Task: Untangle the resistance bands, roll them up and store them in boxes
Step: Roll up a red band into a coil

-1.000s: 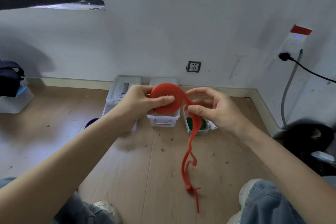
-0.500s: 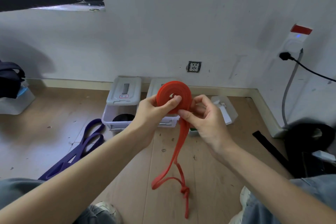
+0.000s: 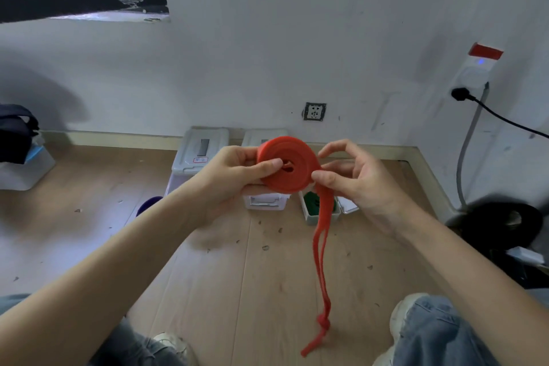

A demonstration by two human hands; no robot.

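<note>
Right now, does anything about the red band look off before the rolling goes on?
Yes. The red band has a knot near the end of its hanging tail, so that part is not untangled and would roll up lumpy.

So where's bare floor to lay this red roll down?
Bare wooden floor lies between the knees, in front of the white boxes, and left of the left forearm. Crowded by the open box with the green band and the black gear.

A left hand [image 3: 228, 175] grips a coiled red resistance band [image 3: 286, 168] as the right hand [image 3: 356, 178] pinches its hanging, knotted tail above storage boxes [image 3: 202, 151].
</note>
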